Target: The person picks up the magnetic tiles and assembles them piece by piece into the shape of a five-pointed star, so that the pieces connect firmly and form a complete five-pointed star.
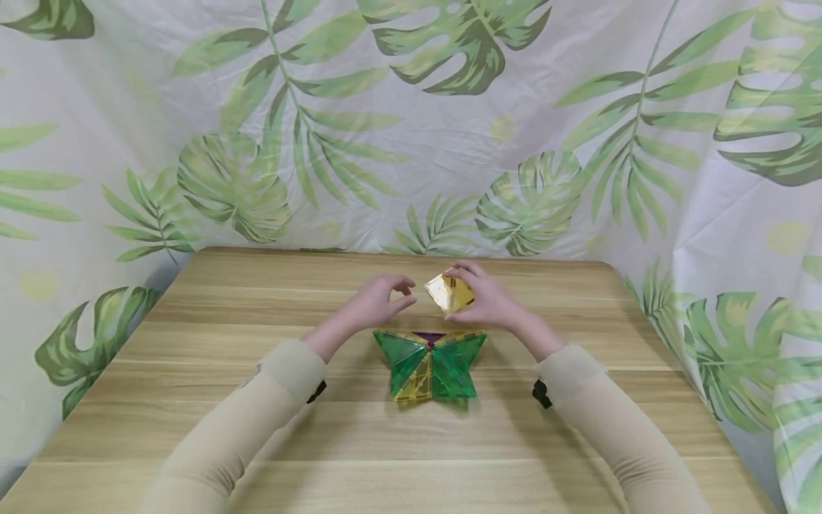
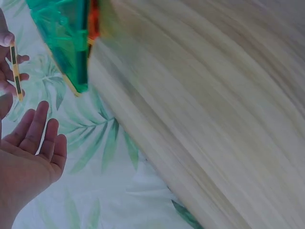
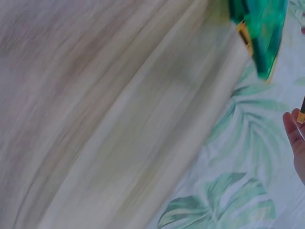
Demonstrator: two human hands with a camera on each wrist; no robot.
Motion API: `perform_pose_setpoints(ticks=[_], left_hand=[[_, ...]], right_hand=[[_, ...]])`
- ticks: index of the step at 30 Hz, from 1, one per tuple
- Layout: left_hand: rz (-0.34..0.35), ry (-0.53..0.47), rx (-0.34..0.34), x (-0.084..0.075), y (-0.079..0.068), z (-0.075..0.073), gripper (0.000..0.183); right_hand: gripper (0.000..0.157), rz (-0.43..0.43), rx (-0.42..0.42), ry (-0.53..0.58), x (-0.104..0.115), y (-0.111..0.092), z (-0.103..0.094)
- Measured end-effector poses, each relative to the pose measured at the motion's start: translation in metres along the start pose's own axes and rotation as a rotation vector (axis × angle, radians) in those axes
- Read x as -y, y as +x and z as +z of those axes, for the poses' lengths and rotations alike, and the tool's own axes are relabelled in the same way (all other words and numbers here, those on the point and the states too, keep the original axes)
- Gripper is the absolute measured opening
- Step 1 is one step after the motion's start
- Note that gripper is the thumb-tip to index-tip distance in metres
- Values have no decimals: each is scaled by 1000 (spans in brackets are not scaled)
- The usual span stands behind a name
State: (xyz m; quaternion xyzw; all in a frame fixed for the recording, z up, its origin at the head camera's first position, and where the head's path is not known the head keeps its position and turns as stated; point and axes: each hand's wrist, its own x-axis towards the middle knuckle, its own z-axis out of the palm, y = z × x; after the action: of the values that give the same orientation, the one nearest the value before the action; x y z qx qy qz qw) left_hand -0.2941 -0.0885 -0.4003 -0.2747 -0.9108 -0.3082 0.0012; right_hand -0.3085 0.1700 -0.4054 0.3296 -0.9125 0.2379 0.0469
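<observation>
A yellow see-through square tile is pinched at its edges by my right hand, above the far part of the table. My left hand is just left of the tile, apart from it, with loosely bent fingers and nothing in its grasp; the left wrist view also shows this hand with fingers spread. Nearer to me stands a built shape of see-through tiles, green with yellow, purple and a little red, pointed at its upper corners. Only part of my right hand shows in the right wrist view.
The wood-grain table lies under both forearms. Behind it and at its sides hangs a white cloth with a green leaf print. Dark wrist straps show below the sleeves.
</observation>
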Motion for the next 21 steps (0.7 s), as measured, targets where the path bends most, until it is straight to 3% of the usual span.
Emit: perform_pose_setpoints(ticks=[8,11,15,21], left_hand=[[-20,-216,-40,-3,8,9,24],[-60,-278,-40,-2,8,12,19],[-104,-313,-44,-1,8,12,18],[-115,-288,-59,2,8,13,18]], right_hand=[[82,-137,-2,58,18,5,10],[81,-156,-3,83,20,6,14],[75,-103,-9,217,19,7,17],[49,55,-35,461,15,10,16]])
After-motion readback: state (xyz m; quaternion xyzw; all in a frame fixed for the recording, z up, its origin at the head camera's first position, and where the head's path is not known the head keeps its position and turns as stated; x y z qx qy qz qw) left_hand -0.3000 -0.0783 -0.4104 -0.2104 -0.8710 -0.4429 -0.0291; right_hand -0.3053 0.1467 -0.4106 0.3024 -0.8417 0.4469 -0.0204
